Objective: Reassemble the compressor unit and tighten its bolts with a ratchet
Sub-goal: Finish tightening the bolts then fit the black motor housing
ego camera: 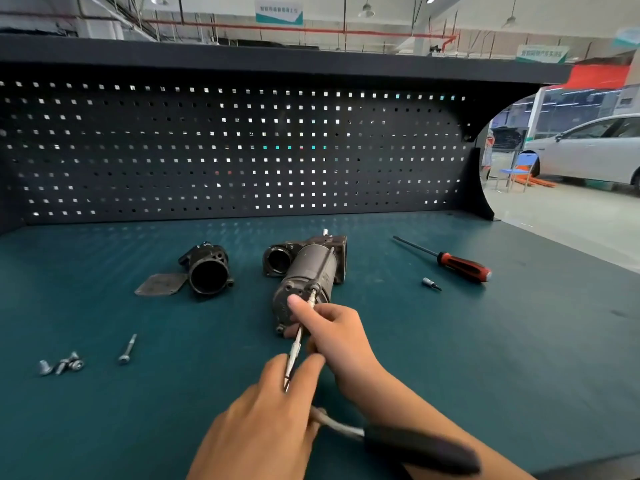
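In the head view, a teal bench mat (pixel 138 427) ran back to a black perforated pegboard (pixel 225 150) under a dark shelf. Past the bench's right edge, a workshop floor held a white car (pixel 588 147) and a blue chair (pixel 519 169).

The grey cylindrical compressor unit (pixel 311 268) lay at mid-mat, end toward the person. A silver extension bar (pixel 294 351) met a bolt on that end, and the black-handled ratchet (pixel 415 445) lay low at the near edge. The right hand (pixel 336 330) curled round the bar, forefinger straight toward the compressor. The left hand (pixel 263 420) pinched the bar lower down.

A black round housing (pixel 207 271) and a flat grey plate (pixel 161 284) lay to the left, and a long bolt (pixel 127 348) and small loose bolts (pixel 62 365) lay nearer. A red-and-black screwdriver (pixel 464 266) and a small socket bit (pixel 430 283) lay to the right. Bare mat stretched front-left and right.
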A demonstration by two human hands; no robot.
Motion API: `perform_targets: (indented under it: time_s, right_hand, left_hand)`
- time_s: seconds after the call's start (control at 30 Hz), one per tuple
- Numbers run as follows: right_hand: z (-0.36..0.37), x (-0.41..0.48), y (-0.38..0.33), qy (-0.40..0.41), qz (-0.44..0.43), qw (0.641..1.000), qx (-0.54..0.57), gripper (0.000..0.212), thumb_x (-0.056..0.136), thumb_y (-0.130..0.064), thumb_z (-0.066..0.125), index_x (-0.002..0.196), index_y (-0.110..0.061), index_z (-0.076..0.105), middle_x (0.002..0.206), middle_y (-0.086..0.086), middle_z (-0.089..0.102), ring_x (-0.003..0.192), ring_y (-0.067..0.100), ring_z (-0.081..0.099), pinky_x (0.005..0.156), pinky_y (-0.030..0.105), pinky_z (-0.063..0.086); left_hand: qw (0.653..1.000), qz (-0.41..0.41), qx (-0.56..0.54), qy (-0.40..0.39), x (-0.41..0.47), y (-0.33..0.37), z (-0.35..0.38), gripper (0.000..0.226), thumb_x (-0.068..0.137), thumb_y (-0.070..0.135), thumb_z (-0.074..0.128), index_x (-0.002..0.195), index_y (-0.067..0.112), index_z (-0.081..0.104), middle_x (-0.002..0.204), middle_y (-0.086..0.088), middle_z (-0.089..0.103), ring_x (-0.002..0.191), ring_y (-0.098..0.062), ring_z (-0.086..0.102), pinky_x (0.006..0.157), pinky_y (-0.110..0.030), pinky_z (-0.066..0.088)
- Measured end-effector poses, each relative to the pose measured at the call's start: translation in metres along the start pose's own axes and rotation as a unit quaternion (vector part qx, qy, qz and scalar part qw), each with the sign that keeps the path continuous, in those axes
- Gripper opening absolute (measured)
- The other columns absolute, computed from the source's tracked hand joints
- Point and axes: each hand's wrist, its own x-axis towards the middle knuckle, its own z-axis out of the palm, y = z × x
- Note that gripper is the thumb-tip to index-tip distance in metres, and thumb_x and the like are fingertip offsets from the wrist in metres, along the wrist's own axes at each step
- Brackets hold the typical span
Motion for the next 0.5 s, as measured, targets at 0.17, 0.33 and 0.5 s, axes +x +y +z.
perform_targets:
  time_s: [0.17, 0.33, 0.5]
  right_hand:
    - [0.003, 0.002, -0.001, -0.022, 0.055, 0.996, 0.062, 0.028, 0.091, -0.027, 0.058, 0.068, -0.01, 0.061, 0.053, -0.001, 0.065, 0.033, 0.005, 0.043, 0.038, 0.017, 0.031]
    - [-0.002, 0.004, 0.0, -0.078, 0.087, 0.989, 0.093, 0.027, 0.093, -0.033, 0.051, 0.081, -0.012, 0.063, 0.071, 0.001, 0.073, 0.059, 0.009, 0.062, 0.066, 0.027, 0.042]
    - [-0.005, 0.006, 0.0, -0.093, 0.079, 0.992, 0.04, 0.032, 0.095, -0.038, 0.043, 0.085, -0.016, 0.064, 0.081, -0.001, 0.075, 0.085, 0.009, 0.067, 0.089, 0.032, 0.043]
  left_hand:
    - [0.956, -0.106, -0.269, 0.049, 0.001, -0.004, 0.005, 0.058, 0.092, 0.034, 0.049, 0.128, 0.06, 0.011, 0.113, 0.037, 0.048, 0.083, 0.01, 0.057, 0.079, -0.012, 0.045]
    - [0.521, -0.24, -0.819, 0.007, 0.001, 0.006, 0.002, 0.025, 0.092, 0.024, 0.043, 0.104, 0.016, 0.063, 0.084, -0.015, 0.073, 0.033, -0.023, 0.052, 0.031, -0.029, 0.046]
    - [0.644, -0.229, -0.73, -0.01, 0.001, 0.002, -0.009, 0.027, 0.085, 0.015, 0.051, 0.109, 0.018, 0.064, 0.076, -0.014, 0.072, 0.032, -0.022, 0.047, 0.033, -0.024, 0.041]
